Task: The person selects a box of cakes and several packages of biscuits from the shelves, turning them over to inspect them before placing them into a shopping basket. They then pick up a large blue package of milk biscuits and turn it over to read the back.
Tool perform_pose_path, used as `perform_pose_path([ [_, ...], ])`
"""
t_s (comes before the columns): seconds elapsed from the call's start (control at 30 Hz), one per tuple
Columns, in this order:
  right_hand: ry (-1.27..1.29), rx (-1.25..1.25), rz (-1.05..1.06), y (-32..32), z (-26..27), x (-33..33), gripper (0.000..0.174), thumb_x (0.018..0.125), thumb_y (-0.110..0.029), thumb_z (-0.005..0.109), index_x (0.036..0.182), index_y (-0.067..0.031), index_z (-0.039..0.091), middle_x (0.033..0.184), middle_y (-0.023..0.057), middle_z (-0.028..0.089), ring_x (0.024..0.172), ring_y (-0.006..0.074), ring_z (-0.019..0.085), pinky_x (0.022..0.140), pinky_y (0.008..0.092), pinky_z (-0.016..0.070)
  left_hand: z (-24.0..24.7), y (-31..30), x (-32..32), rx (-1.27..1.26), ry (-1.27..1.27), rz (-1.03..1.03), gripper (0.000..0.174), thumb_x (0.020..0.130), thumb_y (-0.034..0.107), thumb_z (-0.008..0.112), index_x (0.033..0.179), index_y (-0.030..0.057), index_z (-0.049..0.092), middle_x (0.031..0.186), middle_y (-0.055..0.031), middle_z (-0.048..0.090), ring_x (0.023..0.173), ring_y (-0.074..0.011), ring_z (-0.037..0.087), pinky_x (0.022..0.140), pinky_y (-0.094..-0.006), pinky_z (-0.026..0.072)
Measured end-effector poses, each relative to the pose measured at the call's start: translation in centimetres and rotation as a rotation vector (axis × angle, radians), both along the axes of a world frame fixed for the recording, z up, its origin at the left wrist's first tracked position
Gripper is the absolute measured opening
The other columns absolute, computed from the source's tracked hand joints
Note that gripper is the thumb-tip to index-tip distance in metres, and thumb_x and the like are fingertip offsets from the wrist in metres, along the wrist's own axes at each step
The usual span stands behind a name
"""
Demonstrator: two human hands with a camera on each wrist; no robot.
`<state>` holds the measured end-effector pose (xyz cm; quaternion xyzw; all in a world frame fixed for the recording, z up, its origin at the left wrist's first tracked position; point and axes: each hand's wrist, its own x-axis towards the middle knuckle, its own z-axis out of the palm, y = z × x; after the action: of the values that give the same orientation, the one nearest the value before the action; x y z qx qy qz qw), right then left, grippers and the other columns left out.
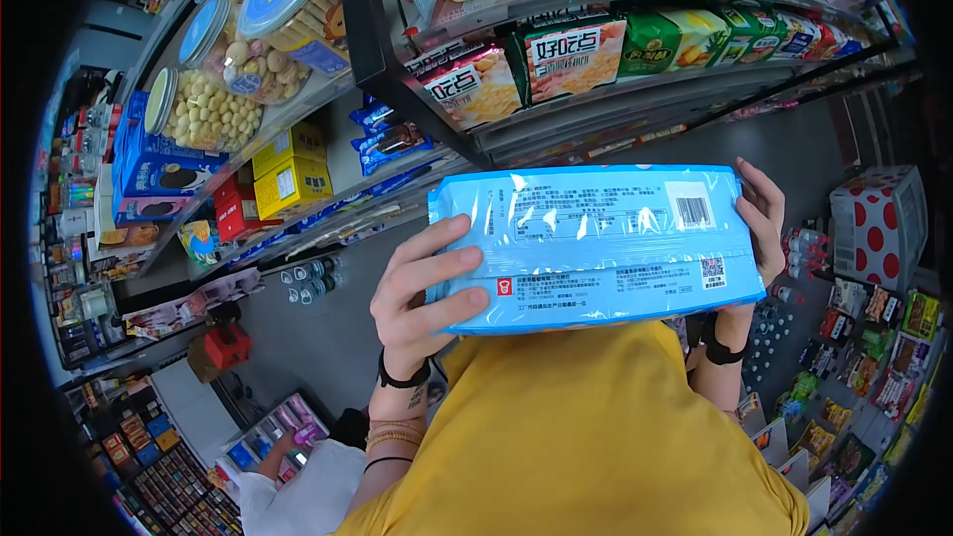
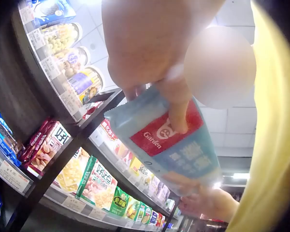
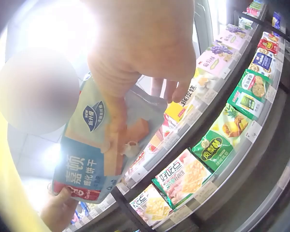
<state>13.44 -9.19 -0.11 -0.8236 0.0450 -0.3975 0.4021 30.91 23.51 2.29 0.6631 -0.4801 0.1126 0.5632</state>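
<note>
A dark-framed shelf rack [image 1: 382, 52] stands before you. You hold the blue Garden pack [image 1: 586, 256] in the air, off the rack's front edge, its printed back facing the head camera. Lidded jars [image 1: 293, 0] stand left of the rack's corner post, biscuit boxes [image 1: 574, 62] along its front edge. Your left hand [image 1: 422, 288] has its grip round the pack's left end, your right hand [image 1: 762, 223] round the right, near the barcode [image 1: 692, 208].
</note>
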Motion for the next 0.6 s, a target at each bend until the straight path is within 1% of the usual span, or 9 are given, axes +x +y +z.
perform_pose_path([
  [0.2,-0.022,0.017,0.026,0.04,0.10,-0.11,0.034,0.093,-0.024,0.075,0.123,-0.0070,0.072,0.140,0.0266,0.058,0.128,0.0386,0.061,0.108,0.0486,0.0493,0.10,0.02,-0.52,0.004,-0.024,0.008,0.031,0.074,0.006,0.087,0.102,0.0156,0.076,0.120,-0.0094,0.071,0.123,-0.0389,0.066,0.103,-0.0505,0.0576],
  [0.6,-0.037,0.015,0.032,-0.05,0.46,-0.78,0.036,0.096,-0.030,0.072,0.124,-0.0075,0.072,0.141,0.0267,0.057,0.124,0.0372,0.062,0.105,0.0473,0.0515,0.54,-0.20,-0.49,0.008,-0.051,-0.003,0.030,0.077,0.007,0.086,0.103,0.0164,0.075,0.120,-0.0082,0.070,0.123,-0.0382,0.066,0.105,-0.0516,0.0568],
])
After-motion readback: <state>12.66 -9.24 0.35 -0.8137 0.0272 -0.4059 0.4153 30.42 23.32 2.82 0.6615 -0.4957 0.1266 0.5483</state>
